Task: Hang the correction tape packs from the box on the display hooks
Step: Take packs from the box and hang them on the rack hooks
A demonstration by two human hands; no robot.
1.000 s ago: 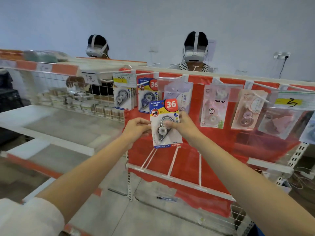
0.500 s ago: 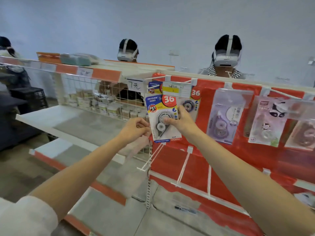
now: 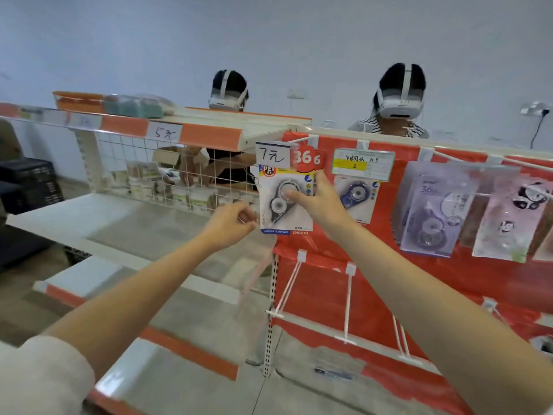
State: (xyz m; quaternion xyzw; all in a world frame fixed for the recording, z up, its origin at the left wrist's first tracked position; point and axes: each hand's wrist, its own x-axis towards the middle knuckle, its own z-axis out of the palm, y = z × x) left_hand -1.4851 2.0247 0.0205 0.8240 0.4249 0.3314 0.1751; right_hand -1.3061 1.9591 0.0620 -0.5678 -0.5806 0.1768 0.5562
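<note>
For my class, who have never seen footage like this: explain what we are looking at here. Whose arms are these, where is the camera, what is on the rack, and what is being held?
There is no machine here. The camera sits on a person's head and looks forward and down, so the two bare arms belong to the wearer. The right hand holds a correction tape pack up against a red display rack, thumb across its front, just under a handwritten price tag. The left hand pinches the pack's lower left edge, its grip closed on the card. I cannot tell whether the pack is on a hook yet. To the right hang a blue tape pack and other clear packets. Lower white hooks are bare. Behind the rack stand two other people wearing headsets.
</note>
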